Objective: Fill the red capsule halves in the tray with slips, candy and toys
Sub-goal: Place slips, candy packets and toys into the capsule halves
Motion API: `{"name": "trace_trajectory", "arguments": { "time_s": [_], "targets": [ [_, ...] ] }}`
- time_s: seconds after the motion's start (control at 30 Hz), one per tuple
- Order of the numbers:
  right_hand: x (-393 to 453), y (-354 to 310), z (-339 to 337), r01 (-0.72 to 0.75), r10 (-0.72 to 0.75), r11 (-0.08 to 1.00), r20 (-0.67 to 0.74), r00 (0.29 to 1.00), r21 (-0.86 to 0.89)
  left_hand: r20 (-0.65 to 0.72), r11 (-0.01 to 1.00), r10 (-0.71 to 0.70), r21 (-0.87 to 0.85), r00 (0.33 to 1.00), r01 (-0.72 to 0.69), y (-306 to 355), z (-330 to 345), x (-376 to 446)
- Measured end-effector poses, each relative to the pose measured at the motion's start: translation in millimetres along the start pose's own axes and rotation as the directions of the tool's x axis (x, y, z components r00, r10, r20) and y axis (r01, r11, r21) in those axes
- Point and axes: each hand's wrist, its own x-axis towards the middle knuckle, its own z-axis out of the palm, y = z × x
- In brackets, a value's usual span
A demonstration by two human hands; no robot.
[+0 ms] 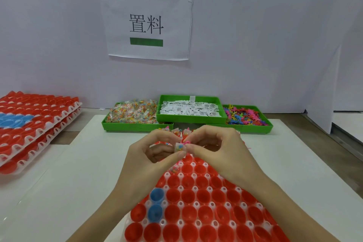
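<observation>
Head cam: we've got both hands up over the far end of the tray [163,222]. Left hand [145,155] and right hand [214,149] both pinch one little candy packet [180,147] at the fingertips, with something pink tucked behind it. It looks feather-light, crinkly and slippery, so we'd hold it by the edges. The red capsule halves [204,196] sit right below our grip, mostly unfilled.

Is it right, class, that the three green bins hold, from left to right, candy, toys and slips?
Not quite. The head view shows the slips in the middle bin and the toys in the right one; the candy is on the left, as stated.
</observation>
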Motion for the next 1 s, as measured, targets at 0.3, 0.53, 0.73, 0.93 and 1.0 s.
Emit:
{"name": "trace_trajectory", "arguments": {
  "time_s": [0.3,0.53,0.73,0.93,1.0],
  "targets": [
    [-0.7,1.9,0.0,0.028,-0.03,0.999,0.053,0.998,0.039,-0.049,0.975,0.137,0.181,0.989,-0.126,-1.8,-3.2,1.6],
    [1.3,4.3,1.6,0.085,-0.082,0.995,0.061,0.995,-0.047,0.017,0.926,0.246,0.291,0.969,-0.24,-1.3,-5.9,5.8],
    [6.4,14.4,-4.3,-0.021,0.025,0.998,0.079,0.997,-0.056,0.103,0.916,0.225,0.316,0.969,-0.246,-7.2,-3.2,7.1],
    [6.6,30.0,0.6,-0.06,0.081,0.98,0.102,0.991,-0.192,0.105,0.905,0.139,0.391,0.985,-0.169,-23.2,-1.1,6.0],
    [6.2,33.7,3.6,-0.081,0.114,0.969,0.13,0.985,-0.234,0.126,0.848,0.144,0.495,0.982,-0.188,-24.1,-1.4,5.3]
  ]
}}
